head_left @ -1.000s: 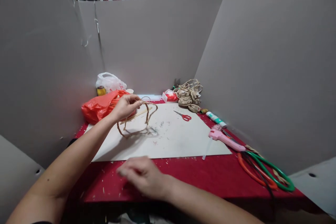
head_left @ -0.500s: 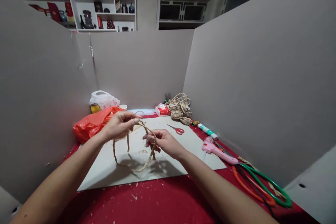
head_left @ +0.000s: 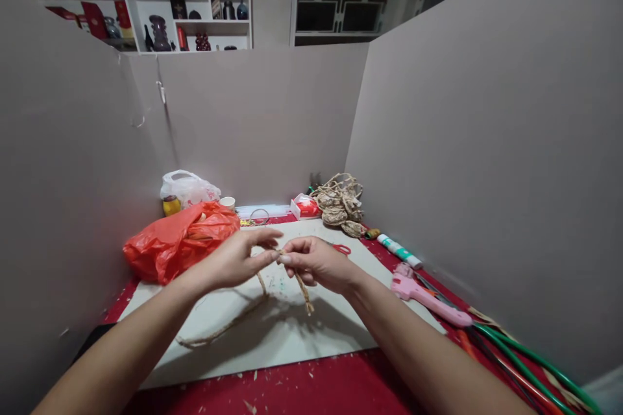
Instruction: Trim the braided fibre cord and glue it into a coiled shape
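Note:
My left hand [head_left: 238, 260] and my right hand [head_left: 318, 264] meet over the white board [head_left: 335, 331]. Both pinch a braided straw cord [head_left: 304, 293] between thumb and fingers. One short end with a frayed tip hangs below my right hand. The longer part loops down beneath my left hand and lies across the board to the left. My fingers hide the stretch of cord where the two hands meet. Behind my right hand, the red handle of the scissors [head_left: 342, 249] shows in part.
An orange-red plastic bag [head_left: 165, 246] lies at the left, with a white bag [head_left: 189, 189] behind it. Coiled straw braids [head_left: 341, 201] are heaped at the back right. A pink glue gun [head_left: 431, 301] and green-handled shears [head_left: 530, 363] lie along the right wall.
My hands have come together, my left hand moving right and down. The wide hanging loop of cord has dropped, with its longer part now lying left on the board.

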`<state>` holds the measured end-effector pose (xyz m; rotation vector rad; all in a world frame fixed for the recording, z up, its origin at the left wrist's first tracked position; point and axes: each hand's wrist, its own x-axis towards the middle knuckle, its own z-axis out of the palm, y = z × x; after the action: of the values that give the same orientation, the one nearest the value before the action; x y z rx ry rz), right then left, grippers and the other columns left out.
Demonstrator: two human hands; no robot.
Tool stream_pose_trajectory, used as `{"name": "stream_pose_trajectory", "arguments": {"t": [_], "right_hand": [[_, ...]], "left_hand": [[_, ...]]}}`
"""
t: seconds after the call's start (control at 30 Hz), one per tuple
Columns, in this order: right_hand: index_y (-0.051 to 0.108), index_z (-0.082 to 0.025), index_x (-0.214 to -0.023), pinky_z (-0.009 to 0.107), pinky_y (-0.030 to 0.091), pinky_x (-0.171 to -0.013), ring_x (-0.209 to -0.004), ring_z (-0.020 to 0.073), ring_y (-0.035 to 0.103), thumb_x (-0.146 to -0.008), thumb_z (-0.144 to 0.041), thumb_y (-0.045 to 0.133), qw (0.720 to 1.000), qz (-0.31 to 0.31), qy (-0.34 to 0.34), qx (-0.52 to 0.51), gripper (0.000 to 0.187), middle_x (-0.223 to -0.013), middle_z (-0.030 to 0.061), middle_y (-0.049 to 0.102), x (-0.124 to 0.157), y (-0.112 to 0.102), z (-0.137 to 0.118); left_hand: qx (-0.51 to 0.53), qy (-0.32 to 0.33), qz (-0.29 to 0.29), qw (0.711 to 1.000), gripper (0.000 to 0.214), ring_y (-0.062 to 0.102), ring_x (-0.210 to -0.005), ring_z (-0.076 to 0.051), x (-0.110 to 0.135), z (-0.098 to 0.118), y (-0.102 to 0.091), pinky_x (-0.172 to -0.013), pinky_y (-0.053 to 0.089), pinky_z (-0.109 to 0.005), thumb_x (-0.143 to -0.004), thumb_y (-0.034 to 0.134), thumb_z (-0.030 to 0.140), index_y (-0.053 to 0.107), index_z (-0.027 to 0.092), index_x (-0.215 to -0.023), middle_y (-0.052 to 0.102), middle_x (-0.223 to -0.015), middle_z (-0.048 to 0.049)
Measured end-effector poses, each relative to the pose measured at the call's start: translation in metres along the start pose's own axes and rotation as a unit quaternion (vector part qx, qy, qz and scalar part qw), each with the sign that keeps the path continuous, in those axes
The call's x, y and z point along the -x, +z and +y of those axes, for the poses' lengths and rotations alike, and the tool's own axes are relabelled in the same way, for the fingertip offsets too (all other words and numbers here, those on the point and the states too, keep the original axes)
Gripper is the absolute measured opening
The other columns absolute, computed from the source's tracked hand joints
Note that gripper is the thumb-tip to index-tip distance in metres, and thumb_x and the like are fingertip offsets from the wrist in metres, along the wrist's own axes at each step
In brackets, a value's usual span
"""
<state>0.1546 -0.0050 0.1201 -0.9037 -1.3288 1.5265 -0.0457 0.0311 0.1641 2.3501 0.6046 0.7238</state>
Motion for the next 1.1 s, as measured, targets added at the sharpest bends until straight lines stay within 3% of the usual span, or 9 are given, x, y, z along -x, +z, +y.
{"name": "stream_pose_trajectory", "arguments": {"t": [0.1, 0.3, 0.47, 0.6, 0.97, 1.1], "right_hand": [[0.063, -0.012, -0.07, 0.013, 0.024, -0.031, -0.031, -0.0007, 0.037, -0.067, -0.036, 0.078, 0.998, -0.003, 0.011, -0.054, 0.028, -0.054, -0.0031, 0.062, 0.004, -0.009, 0.005], [0.067, -0.01, -0.076, 0.012, 0.033, -0.032, -0.032, 0.0016, 0.046, -0.065, -0.041, 0.08, 0.99, -0.008, 0.011, -0.142, 0.035, -0.058, 0.0004, 0.065, 0.009, -0.034, 0.024], [0.067, -0.012, -0.072, 0.011, 0.038, -0.033, -0.033, 0.0006, 0.047, -0.067, -0.035, 0.081, 0.98, 0.032, -0.024, -0.194, 0.028, -0.06, -0.0006, 0.067, 0.004, -0.046, 0.033], [0.068, -0.011, -0.073, 0.01, 0.041, -0.036, -0.037, 0.0017, 0.052, -0.069, -0.035, 0.079, 0.974, 0.07, -0.042, -0.21, 0.026, -0.062, -0.0006, 0.067, -0.003, -0.051, 0.04], [0.065, -0.011, -0.068, 0.012, 0.046, -0.041, -0.043, 0.0038, 0.054, -0.072, -0.027, 0.078, 0.972, 0.13, -0.046, -0.19, 0.021, -0.059, -0.0006, 0.065, -0.008, -0.048, 0.053], [0.064, -0.012, -0.069, 0.013, 0.045, -0.042, -0.041, 0.0039, 0.053, -0.073, -0.028, 0.077, 0.968, 0.148, -0.058, -0.197, 0.021, -0.054, -0.0015, 0.063, -0.01, -0.048, 0.057]], "left_hand": [[0.051, 0.014, 0.005, 0.999, 0.026, 0.065, -0.072, -0.016, -0.015, -0.005, 0.023, -0.066, 0.051, -0.028, -0.088, 0.051, 0.028, 0.07, 0.019, -0.103, 0.073, -0.087, -0.0069], [-0.004, 0.097, 0.124, 0.987, 0.02, 0.063, -0.065, -0.016, -0.031, -0.03, 0.046, -0.062, 0.05, -0.029, -0.088, 0.053, 0.027, 0.071, 0.021, -0.094, 0.072, -0.078, -0.0056], [0.047, 0.055, 0.18, 0.981, 0.02, 0.059, -0.059, -0.015, -0.042, -0.049, 0.077, -0.056, 0.048, -0.028, -0.088, 0.053, 0.033, 0.069, 0.023, -0.094, 0.068, -0.071, -0.0032], [0.087, 0.034, 0.173, 0.981, 0.019, 0.064, -0.072, -0.017, -0.045, -0.065, 0.096, -0.068, 0.051, -0.029, -0.09, 0.052, 0.031, 0.068, 0.022, -0.095, 0.071, -0.082, -0.0042], [0.059, 0.064, 0.197, 0.977, 0.013, 0.06, -0.062, -0.01, -0.038, -0.08, 0.103, -0.061, 0.047, -0.021, -0.09, 0.052, 0.019, 0.065, 0.016, -0.093, 0.064, -0.069, 0.0007], [0.069, 0.047, 0.194, 0.977, 0.012, 0.059, -0.06, -0.009, -0.037, -0.082, 0.107, -0.059, 0.046, -0.019, -0.089, 0.054, 0.019, 0.065, 0.015, -0.093, 0.065, -0.068, 0.0009]]}}
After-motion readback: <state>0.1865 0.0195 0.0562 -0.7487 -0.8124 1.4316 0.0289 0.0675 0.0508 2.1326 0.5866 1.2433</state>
